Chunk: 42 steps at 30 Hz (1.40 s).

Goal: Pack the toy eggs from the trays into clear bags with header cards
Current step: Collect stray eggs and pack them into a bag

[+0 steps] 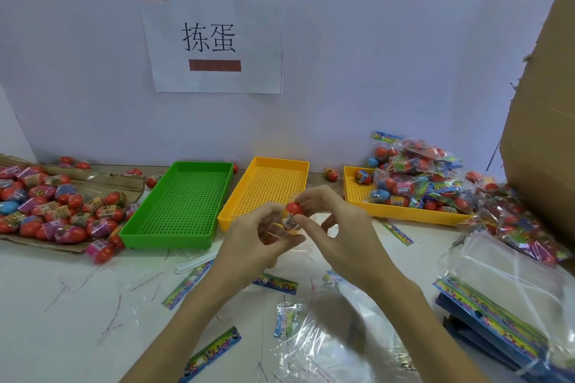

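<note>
A red toy egg (293, 209) with a barcode band is held up in front of the middle yellow tray (273, 165). My left hand (252, 236) pinches it from the lower left, together with a bit of clear film. My right hand (339, 227) pinches it from the right and top. A clear bag (326, 339) with a header card lies on the table below my hands. Many loose eggs (62, 205) are heaped on cardboard at the left.
A bare green tray (199, 165) stands left of the yellow one. A second yellow tray (404, 214) at the right holds filled bags (417, 171). A stack of clear bags with header cards (504, 283) lies at the right, below a large cardboard box (544, 121). Loose header cards (214, 351) litter the table.
</note>
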Motion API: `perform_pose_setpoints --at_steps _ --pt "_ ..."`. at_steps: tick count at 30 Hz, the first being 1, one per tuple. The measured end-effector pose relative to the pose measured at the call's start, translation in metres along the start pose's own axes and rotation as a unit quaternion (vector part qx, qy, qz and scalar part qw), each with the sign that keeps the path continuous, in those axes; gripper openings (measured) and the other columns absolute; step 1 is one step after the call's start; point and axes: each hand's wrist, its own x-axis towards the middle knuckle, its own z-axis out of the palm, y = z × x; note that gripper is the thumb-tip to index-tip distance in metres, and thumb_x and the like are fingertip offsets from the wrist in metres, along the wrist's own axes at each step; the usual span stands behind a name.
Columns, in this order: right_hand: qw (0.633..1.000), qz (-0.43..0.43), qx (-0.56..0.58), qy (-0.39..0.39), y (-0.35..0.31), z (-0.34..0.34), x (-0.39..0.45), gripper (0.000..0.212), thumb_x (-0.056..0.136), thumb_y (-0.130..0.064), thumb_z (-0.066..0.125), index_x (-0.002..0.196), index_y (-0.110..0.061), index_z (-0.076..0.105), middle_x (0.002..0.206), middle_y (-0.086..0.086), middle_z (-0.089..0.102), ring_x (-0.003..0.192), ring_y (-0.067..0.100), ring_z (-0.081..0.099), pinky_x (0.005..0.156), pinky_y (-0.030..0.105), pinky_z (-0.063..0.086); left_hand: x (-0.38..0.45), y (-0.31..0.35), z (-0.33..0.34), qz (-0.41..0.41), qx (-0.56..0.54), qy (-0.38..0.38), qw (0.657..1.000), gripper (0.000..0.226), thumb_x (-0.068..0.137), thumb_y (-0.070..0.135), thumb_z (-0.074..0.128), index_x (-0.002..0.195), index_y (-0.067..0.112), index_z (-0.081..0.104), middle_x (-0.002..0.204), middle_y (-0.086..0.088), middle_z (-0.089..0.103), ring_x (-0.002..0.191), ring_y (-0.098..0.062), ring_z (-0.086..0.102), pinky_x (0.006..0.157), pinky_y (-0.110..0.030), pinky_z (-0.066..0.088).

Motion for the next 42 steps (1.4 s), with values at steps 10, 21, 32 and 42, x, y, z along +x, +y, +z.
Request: perform_pose_setpoints --at_steps 10,21,32,42 --pt "0.998 -0.014 -0.031 -0.048 0.005 -0.012 -0.002 0.027 0.099 -0.017 0.065 0.121 -0.031 0.069 0.114 -0.017 0.068 0.093 0.010 0.062 0.064 0.021 0.051 -0.001 0.002 -0.001 -0.019 -0.037 0.012 0.999 0.040 0.079 0.034 0.086 0.114 0.019 0.074 0.091 0.001 0.079 0.049 -0.023 0.056 0.048 -0.039 0.050" --pt "0.997 0.029 -0.037 -0.065 0.007 -0.016 0.000 0.019 0.091 -0.024 0.076 0.111 -0.025 0.074 0.109 -0.014 0.066 0.095 0.001 0.065 0.072 0.018 0.056 0.001 0.001 -0.002 -0.077 -0.102 0.048 0.991 0.035 0.080 0.029 0.083 0.112 0.015 0.076 0.074 -0.007 0.076 0.054 -0.027 0.061 0.044 -0.030 0.048" --pt "0.990 0.068 0.042 -0.114 0.010 -0.014 -0.001 0.017 0.087 -0.034 0.080 0.104 -0.034 0.075 0.097 -0.019 0.073 0.077 0.006 0.061 0.064 0.017 0.045 -0.001 0.006 -0.002 -0.077 -0.088 0.044 0.992 0.032 0.083 0.024 0.083 0.112 0.013 0.076 0.081 -0.003 0.079 0.055 -0.017 0.066 0.043 -0.030 0.051" --pt "0.976 0.104 0.140 -0.129 0.009 -0.020 0.002 0.013 0.093 -0.022 0.075 0.105 -0.021 0.079 0.100 -0.006 0.078 0.095 0.014 0.073 0.082 0.029 0.059 0.002 0.005 -0.005 -0.099 -0.097 0.040 0.990 0.042 0.072 0.035 0.088 0.110 0.021 0.078 0.105 0.003 0.081 0.073 -0.022 0.076 0.066 -0.030 0.063"
